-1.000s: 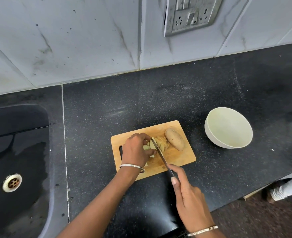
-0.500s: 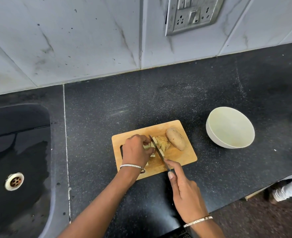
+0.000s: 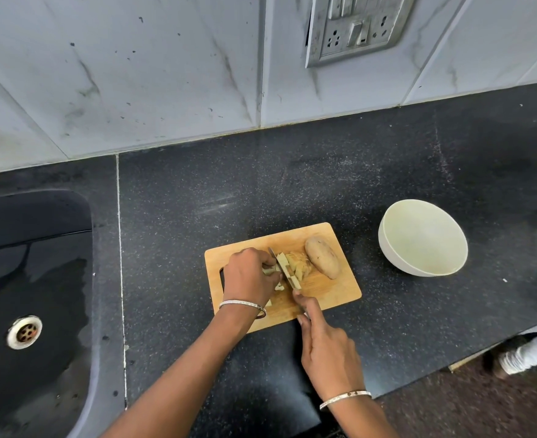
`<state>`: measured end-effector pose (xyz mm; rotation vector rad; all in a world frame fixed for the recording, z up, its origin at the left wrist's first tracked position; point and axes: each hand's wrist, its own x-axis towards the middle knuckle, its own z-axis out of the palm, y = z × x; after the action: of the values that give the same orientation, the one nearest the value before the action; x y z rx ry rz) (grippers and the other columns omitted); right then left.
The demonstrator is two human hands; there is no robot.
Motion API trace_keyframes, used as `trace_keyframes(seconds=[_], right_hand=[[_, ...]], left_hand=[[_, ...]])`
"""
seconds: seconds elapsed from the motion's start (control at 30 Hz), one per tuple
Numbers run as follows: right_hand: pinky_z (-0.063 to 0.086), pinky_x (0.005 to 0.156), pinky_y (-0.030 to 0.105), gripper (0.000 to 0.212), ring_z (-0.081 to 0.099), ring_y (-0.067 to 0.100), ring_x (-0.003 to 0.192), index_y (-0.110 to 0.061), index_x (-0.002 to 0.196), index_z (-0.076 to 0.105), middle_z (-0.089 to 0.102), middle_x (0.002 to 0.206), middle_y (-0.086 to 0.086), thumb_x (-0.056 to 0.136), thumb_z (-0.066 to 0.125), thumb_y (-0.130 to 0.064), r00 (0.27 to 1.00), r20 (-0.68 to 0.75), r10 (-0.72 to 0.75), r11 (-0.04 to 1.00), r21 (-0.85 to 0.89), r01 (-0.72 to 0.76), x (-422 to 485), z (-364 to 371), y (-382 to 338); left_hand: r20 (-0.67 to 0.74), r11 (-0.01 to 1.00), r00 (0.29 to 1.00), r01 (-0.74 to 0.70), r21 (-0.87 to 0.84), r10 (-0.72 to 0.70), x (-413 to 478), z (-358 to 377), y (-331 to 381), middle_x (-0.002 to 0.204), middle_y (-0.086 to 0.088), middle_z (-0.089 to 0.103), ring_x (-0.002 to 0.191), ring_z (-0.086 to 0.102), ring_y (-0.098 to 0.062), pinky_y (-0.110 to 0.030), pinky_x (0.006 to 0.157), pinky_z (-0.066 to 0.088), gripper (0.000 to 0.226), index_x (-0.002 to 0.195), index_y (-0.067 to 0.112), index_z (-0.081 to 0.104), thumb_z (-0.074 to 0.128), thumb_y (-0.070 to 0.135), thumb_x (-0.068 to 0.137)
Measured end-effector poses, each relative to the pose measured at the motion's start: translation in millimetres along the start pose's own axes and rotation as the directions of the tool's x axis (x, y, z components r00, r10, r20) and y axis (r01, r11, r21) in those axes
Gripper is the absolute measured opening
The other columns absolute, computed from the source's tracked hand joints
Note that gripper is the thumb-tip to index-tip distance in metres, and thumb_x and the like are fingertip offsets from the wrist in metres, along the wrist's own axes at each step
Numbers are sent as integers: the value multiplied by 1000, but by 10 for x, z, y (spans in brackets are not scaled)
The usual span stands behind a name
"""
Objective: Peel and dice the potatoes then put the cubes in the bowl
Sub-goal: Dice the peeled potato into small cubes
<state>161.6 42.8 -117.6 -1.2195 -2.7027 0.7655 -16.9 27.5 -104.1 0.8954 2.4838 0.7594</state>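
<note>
My right hand (image 3: 327,349) is wrapping round the knife (image 3: 273,253) handle, forefinger lying straight along the spine, blade slanting into the cut potato (image 3: 295,267). My left hand (image 3: 248,276) is curling its fingertips onto the pale strips left of the blade, pinning them to the cutting board (image 3: 333,290). A whole unpeeled potato (image 3: 322,257) is lying right against the pile's far side. The bowl (image 3: 423,238) is sitting off the board, farther right on the counter (image 3: 324,184).

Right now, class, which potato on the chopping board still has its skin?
The whole brown potato on the right of the chopping board, nearest the bowl; the other is pale cut pieces under the knife.
</note>
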Motion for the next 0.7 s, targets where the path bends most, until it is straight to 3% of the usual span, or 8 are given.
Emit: trace_keyframes(seconds=[0.17, 0.33, 0.6, 0.7], right_hand=[[47, 53, 41, 34, 59, 22, 58, -49, 135, 26, 41, 55, -14, 101, 25, -45, 999, 44, 4, 1000, 17, -5, 14, -26, -6], [32, 47, 29, 35, 43, 9, 43, -55, 134, 30, 49, 51, -14, 102, 33, -40, 995, 99, -15, 993, 121, 3, -69, -105, 103], [32, 49, 23, 39, 47, 11, 45, -59, 134, 24, 54, 63, -28, 97, 23, -49, 996, 90, -22, 998, 61, 17, -430, -310, 123], [29, 46, 23, 42, 46, 12, 44, -64, 135, 27, 50, 54, -13, 98, 27, -46, 999, 17, -29, 996, 80, 27, -394, -361, 76]], left_hand=[[5, 998, 999, 35, -44, -34, 25, -10, 6, 88, 7, 73, 83, 65, -14, -23, 72, 48, 20, 91, 22, 76, 81, 23, 71], [17, 997, 999, 45, -60, -44, 39, -11, 6, 87, 8, 72, 81, 63, -11, -22, 70, 47, 25, 92, 23, 75, 84, 25, 69], [6, 999, 1000, -5, -43, 5, 22, -7, -3, 84, 12, 67, 78, 59, -8, -21, 67, 45, 24, 93, 24, 72, 82, 26, 71], [-28, 998, 999, -26, -52, 25, -2, 4, 3, 82, 13, 65, 76, 58, -8, -23, 66, 45, 22, 92, 26, 70, 80, 26, 73]])
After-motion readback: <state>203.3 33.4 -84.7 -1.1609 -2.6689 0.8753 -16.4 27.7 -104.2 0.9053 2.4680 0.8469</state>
